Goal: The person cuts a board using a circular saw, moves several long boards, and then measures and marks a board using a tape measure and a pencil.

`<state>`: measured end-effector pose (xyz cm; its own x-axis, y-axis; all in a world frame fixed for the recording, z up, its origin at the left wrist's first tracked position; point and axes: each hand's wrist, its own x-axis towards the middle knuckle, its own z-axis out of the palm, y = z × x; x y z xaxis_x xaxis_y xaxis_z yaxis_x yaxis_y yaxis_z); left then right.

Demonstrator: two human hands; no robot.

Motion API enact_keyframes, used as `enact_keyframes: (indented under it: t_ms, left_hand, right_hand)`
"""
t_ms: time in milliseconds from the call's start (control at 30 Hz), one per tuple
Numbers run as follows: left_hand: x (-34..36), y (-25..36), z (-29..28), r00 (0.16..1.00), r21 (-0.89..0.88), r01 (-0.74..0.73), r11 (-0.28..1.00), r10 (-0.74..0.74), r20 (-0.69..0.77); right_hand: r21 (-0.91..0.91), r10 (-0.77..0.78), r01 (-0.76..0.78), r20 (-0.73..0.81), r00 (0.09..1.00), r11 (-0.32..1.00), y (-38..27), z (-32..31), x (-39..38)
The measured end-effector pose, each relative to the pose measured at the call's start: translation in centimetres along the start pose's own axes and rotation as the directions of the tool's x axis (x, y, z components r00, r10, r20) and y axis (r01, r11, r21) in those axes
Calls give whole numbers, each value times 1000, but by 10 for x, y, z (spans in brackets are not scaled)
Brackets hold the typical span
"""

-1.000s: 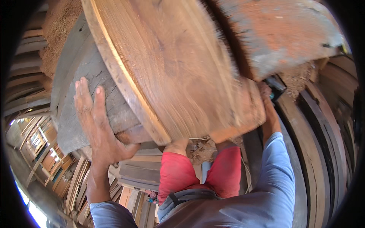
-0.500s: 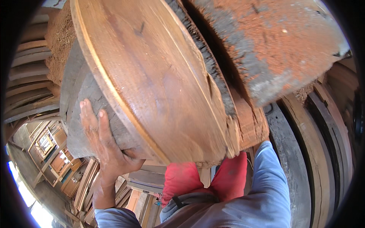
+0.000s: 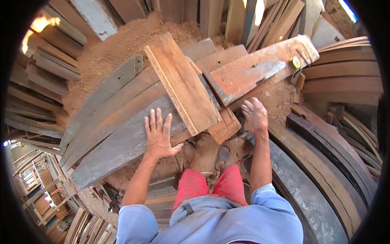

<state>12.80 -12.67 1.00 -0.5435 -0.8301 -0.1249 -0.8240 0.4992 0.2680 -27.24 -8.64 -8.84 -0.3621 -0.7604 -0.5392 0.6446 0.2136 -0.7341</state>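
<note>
A smooth brown wooden block (image 3: 183,81) lies slantwise across several long grey planks (image 3: 126,140). My left hand (image 3: 159,136) is open, its fingers spread over the nearest grey plank just left of the block. At the block's near right end is a rough reddish timber end (image 3: 224,127). My right hand (image 3: 255,116) is to the right of that end, its fingers loosely bent and apart, with nothing visible in them. Beyond it, a thick board (image 3: 239,83) covered in orange sawdust meets the block's right side.
A yellow tape measure (image 3: 295,62) rests on the sawdust-covered board's far end. Heaped sawdust (image 3: 109,53) lies behind the planks. Long curved timbers (image 3: 313,171) run along my right side, and stacked boards (image 3: 341,83) stand farther right. My sandalled foot (image 3: 223,156) is below the block.
The view has drawn back from the wood. The brown block now appears smaller and lower. My right hand, earlier mostly hidden behind the timber end, is now apart from it.
</note>
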Motion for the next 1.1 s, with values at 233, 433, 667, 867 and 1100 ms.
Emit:
enact_keyframes:
  t_ms: [233,433,667,867,1100]
  left_hand:
    - [-6,-5,4,1000,-30,13,999,-14,-24]
    - [-8,-7,2,999,-39,42,998,-42,7]
    - [-7,-4,-5,998,-31,57,998,-55,40]
    - [-8,-12,-2,998,-124,62,990,-58,36]
    - [-107,-27,-13,974,-997,-73,5,-214,-72]
  right_hand:
    - [-61,81,-92,-168,982,994,8,100,41]
    - [121,104,-92,-94,990,988,-28,108,19]
    - [219,5,-77,315,949,973,-80,125,-78]
    - [-247,-68,138,271,960,959,-67,159,-166]
    - [-515,111,256,578,808,818,-47,211,-231]
